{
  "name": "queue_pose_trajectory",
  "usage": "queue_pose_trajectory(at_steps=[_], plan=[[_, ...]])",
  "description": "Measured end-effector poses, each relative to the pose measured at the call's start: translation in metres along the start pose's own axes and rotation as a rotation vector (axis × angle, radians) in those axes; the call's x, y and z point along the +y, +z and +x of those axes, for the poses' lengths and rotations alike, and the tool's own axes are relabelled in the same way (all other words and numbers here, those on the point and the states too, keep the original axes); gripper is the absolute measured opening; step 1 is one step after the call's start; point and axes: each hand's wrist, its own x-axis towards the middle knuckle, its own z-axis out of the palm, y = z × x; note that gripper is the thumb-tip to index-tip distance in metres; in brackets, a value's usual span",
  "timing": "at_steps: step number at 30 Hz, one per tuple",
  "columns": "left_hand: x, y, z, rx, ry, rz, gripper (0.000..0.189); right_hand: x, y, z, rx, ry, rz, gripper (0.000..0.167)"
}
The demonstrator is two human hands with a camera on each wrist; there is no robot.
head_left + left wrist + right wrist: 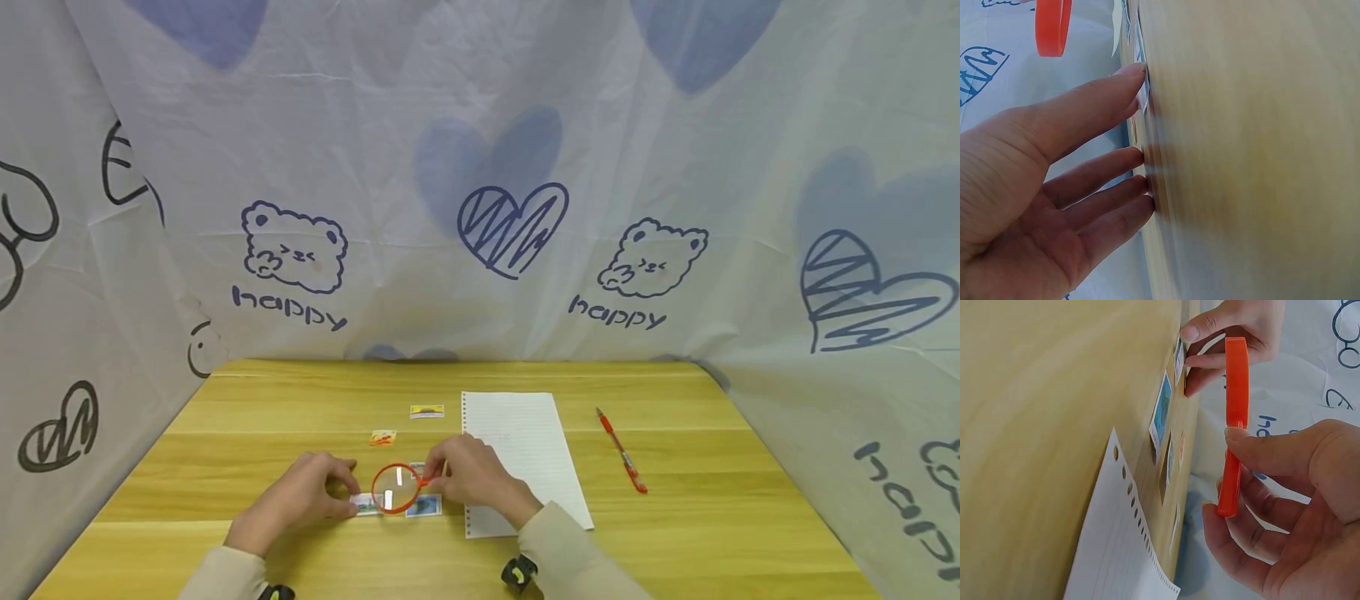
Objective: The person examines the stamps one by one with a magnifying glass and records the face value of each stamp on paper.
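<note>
My right hand pinches the handle of a red-rimmed magnifying glass, whose red edge faces the right wrist camera above the table. Through its lens part of a green-and-white stamp shows. That stamp's left end is held at the tabletop by the thumb and index finger of my left hand; the other left fingers extend to the wood. A blue stamp lies right of the lens. Another stamp is partly hidden by the lens rim and right fingers.
Farther back lie a red-and-yellow stamp and a yellow stamp. A lined sheet with punched holes extends under the right forearm. To its right rests a red pen. Printed cloth surrounds the wooden table.
</note>
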Motion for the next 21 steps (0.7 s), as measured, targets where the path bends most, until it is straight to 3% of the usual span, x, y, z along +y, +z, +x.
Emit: queue_pose_trajectory(at_steps=[21], plan=[[0.000, 0.000, 0.002, 0.009, 0.032, 0.018, 0.018, -0.015, 0.017, 0.002, -0.005, 0.031, -0.032, 0.007]])
